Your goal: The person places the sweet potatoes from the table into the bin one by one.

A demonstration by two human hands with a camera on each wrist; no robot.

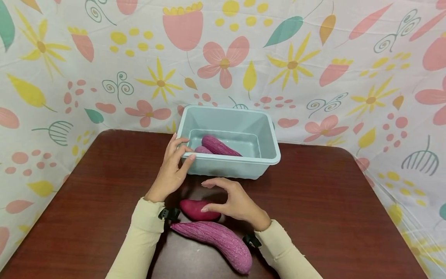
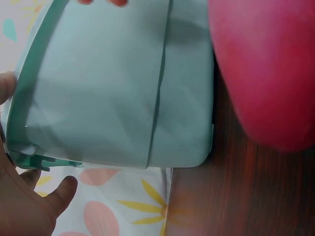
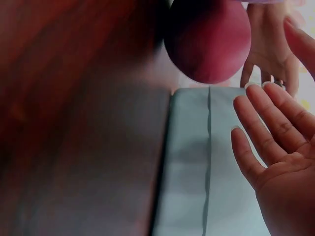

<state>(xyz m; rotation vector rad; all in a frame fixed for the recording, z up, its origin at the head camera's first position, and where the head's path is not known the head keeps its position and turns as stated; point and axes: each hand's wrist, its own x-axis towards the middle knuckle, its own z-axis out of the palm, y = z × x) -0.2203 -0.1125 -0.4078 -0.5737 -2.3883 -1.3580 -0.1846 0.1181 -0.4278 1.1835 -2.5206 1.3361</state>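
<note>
Pale-blue plastic bin (image 1: 226,169), head view: one, at the far edge of the table (image 1: 313,224), roughly midway between its two far corners. Contents: one purple eggplant (image 1: 219,146), one paler piece (image 1: 203,150) beside it, partly hidden by the near rim. Left hand (image 1: 170,166): thumb and fingers hooked over the bin's near-left corner.

Potato (image 1: 193,209): one, red, on the table between the bin and the near edge. Long axis roughly left to right, along the bin's near wall. Right hand (image 1: 240,201): nearer of the two to the potato; holds nothing; thumb and fingers spread wide in a C. Thumb tip overlaps the potato's right end in this view; the fingertips are on the bin side, so the potato lies from them towards the near edge. Second eggplant (image 1: 216,242): nearer the near edge, slanting, blunt end to the right. Backdrop: flowered cloth (image 1: 296,21).

Left wrist view: bin's outer wall, large; left hand at the rim; potato close to the camera, apart from the fingers; right fingertips at the top edge.

Right wrist view: right hand, fingers extended, palm bare, bin wall behind. The dark red round form above appears to be the potato's end, though blur leaves some doubt.
</note>
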